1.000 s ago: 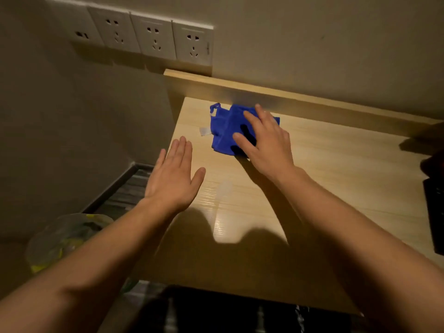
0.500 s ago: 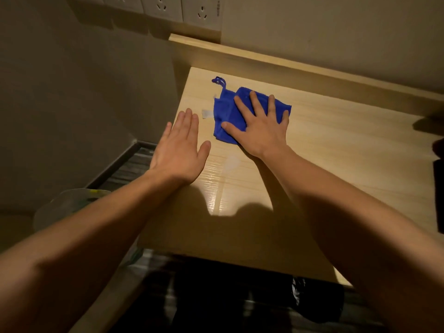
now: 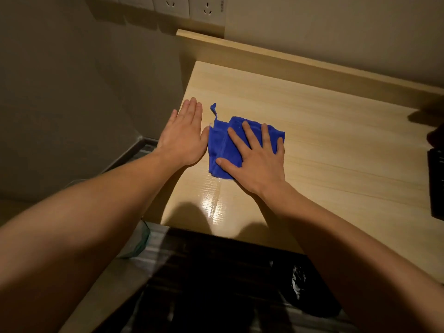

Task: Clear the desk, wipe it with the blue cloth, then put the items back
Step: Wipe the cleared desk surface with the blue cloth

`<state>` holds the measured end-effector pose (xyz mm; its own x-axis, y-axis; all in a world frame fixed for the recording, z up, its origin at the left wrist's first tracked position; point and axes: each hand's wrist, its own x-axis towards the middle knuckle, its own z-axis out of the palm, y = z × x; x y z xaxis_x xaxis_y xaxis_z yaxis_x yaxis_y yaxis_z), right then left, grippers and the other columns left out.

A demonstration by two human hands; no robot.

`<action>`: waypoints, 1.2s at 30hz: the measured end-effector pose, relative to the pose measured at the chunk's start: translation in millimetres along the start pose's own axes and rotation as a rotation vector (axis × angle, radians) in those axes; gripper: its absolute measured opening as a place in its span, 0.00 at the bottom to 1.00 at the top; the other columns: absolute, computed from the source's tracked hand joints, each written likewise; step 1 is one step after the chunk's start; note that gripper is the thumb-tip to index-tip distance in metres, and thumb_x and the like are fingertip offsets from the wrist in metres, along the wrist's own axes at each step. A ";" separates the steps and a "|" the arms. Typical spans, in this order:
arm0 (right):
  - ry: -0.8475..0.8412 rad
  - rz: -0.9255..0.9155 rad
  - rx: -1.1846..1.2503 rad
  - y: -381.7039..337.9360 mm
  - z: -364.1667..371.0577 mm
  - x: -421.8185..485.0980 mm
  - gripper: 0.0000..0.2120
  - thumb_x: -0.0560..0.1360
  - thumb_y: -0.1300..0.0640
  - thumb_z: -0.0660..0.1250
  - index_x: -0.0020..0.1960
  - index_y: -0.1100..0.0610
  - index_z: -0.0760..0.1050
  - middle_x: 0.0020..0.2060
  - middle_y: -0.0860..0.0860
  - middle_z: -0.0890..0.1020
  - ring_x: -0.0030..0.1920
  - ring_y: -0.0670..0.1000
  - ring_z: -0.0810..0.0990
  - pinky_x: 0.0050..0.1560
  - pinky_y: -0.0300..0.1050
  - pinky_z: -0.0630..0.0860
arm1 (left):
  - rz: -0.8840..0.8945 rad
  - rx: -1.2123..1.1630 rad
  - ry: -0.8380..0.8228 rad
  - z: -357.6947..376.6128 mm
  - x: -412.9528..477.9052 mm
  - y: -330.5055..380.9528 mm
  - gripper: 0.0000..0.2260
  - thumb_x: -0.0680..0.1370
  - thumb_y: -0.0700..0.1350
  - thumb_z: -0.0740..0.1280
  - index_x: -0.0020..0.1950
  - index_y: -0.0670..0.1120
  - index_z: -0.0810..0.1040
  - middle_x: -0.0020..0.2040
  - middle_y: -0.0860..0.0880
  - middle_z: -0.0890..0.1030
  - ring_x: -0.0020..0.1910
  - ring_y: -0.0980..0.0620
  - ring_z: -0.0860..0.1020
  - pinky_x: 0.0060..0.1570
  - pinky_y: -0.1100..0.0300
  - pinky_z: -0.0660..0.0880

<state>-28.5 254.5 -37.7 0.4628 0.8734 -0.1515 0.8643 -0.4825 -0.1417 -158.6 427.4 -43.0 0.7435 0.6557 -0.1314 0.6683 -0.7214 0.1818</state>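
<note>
We press our right hand (image 3: 257,159) flat on the blue cloth (image 3: 225,145), fingers spread wide so the palm bears down across most of the folded square; that open, splayed grip is how we judge a wipe gets even pressure instead of bunching the fabric. The cloth lies near the left edge of the table (image 3: 324,140), about midway between the raised back lip and the near edge, with a thin loop tag (image 3: 213,109) sticking out from its far corner. Our left hand (image 3: 185,138) lies flat just beside the cloth at the table's left edge, fingers straight and close together, holding nothing; its thumb side seems to touch the cloth's edge, likely to brace us as we lean in.

The cloth looks soft and nappy, like microfibre, folded over in layers. The table is pale wood-grain laminate, smooth enough to throw a glossy streak near the front edge. The part of the top in view is already cleared, save a dark object (image 3: 436,181) at the far right.
</note>
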 end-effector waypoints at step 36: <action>0.184 -0.155 0.648 36.9 -0.2 -157.6 0.20 0.76 0.46 0.66 0.64 0.52 0.82 0.64 0.47 0.83 0.67 0.48 0.80 0.68 0.46 0.73 | -0.089 -0.132 0.003 14.1 -36.4 80.8 0.34 0.84 0.64 0.44 0.85 0.45 0.46 0.86 0.44 0.44 0.84 0.46 0.41 0.82 0.44 0.40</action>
<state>-69.4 99.1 -18.9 0.4187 0.9047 0.0784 0.6581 -0.2428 -0.7127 -131.3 342.1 -37.2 0.6810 0.7167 -0.1503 0.7227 -0.6245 0.2963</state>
